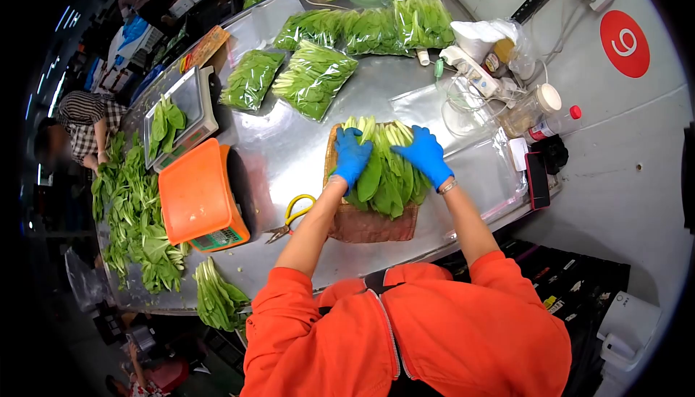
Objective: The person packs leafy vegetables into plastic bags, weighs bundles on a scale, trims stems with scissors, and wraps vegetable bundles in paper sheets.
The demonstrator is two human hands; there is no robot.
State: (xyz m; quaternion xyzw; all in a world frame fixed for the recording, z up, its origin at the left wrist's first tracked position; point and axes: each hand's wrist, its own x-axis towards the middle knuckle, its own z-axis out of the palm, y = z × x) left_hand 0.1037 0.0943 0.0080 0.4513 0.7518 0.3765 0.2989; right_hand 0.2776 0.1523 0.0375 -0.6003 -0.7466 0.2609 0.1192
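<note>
A bundle of leafy greens (387, 180) lies in a shallow woven basket (331, 158), stems pointing away from me, with a brown cloth (373, 225) at the near side. My left hand (352, 154), in a blue glove, rests on the left side of the bundle near the stems. On its right side lies my right hand (426, 154), also blue-gloved, with fingers spread and thumb toward the stems. Yellow-handled scissors (293, 216) are on the metal table left of the basket.
An orange tray (199, 194) sits on a scale, left. Beyond are bagged greens (315, 78) and another scale (190, 115). Loose greens (137, 209) cover the left edge, near a person (87, 118). Jars (532, 107), cables and a phone (537, 180) stand right.
</note>
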